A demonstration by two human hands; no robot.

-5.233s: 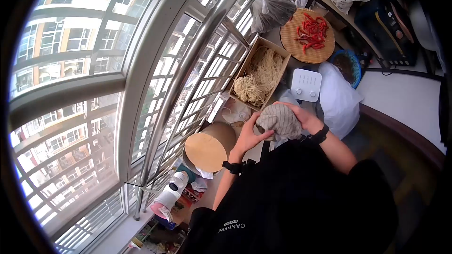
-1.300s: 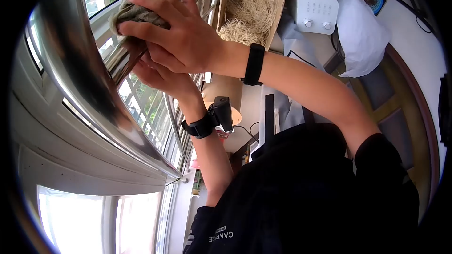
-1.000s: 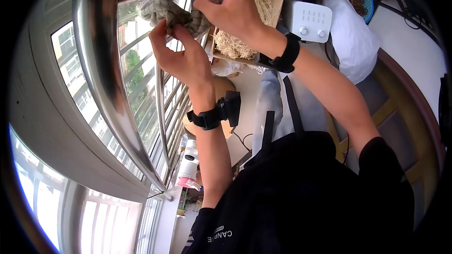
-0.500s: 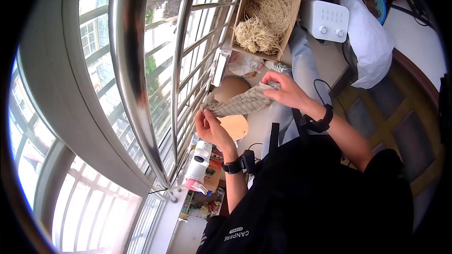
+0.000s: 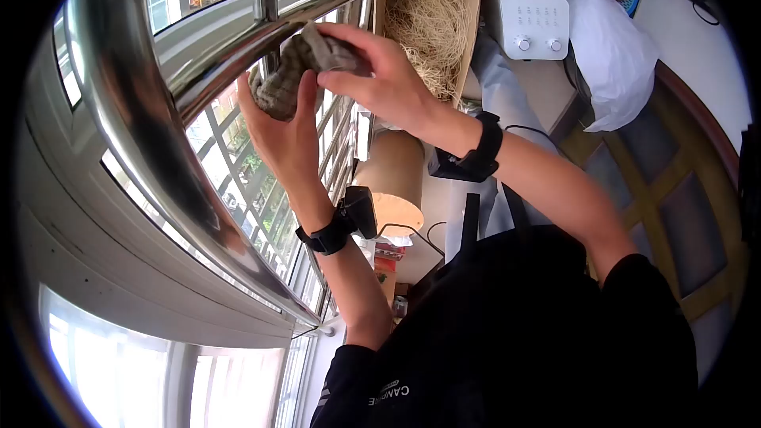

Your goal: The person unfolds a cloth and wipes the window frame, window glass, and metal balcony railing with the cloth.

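Observation:
A greyish-beige checked cloth (image 5: 279, 89) is bunched between my two hands at the shiny metal window rail (image 5: 218, 71). My left hand (image 5: 283, 136) grips its lower part, thumb on the near side and fingers toward the window. The upper part is pinched between thumb and fingers of my right hand (image 5: 384, 83). The cloth overlaps the rail in view; whether it is wrapped fully round the bar I cannot tell. Both wrists carry black straps with small dark devices.
Behind my right hand stands a cardboard box (image 5: 473, 24) of dry straw-like strands. Farther right are a white control box (image 5: 535, 25) with two knobs and a white plastic bag (image 5: 606, 47). A tan cylinder (image 5: 388, 170) stands below the hands, by the window bars.
Both hands have moved up and left to the rail with the cloth. Stretched out between them before, it is now bunched up. The view has shifted toward the window.

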